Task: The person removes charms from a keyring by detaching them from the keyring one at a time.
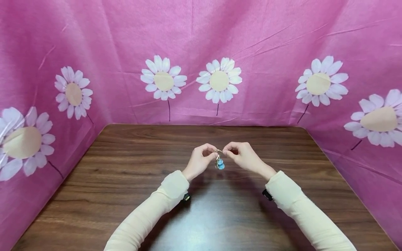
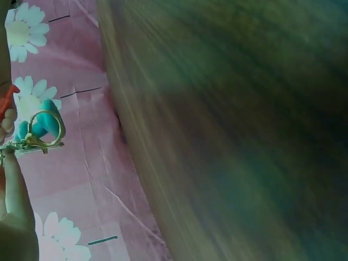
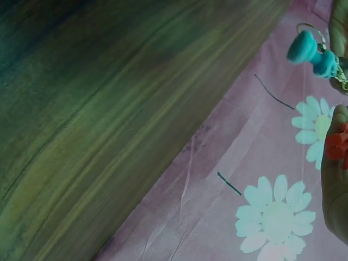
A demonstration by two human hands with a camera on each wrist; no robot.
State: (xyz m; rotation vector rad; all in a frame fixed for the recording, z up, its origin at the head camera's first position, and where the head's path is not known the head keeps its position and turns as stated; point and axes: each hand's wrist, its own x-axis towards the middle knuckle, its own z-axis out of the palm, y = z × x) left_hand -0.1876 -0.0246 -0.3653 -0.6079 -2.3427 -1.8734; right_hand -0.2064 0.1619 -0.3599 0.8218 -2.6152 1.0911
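Observation:
Both hands meet above the table in the head view. My left hand [image 1: 201,161] pinches the gold metal fittings of a keychain between thumb and fingers. From them hangs a blue, rounded charm [image 1: 221,164], and a gold ring [image 2: 60,136] stands out beside it in the left wrist view. My right hand [image 1: 246,157] faces it from the right, thumb and fingertips pinched together right at the top of the keychain. Within its grip a small red-orange piece [image 3: 337,145] shows in the right wrist view, partly cut off by the frame edge.
Below the hands lies a dark wood-grain table [image 1: 132,164] with a bright light reflection near its front. A pink cloth [image 1: 267,31] printed with white daisies surrounds its back and both sides. Black wrist straps show under both cream sleeves [image 1: 150,205].

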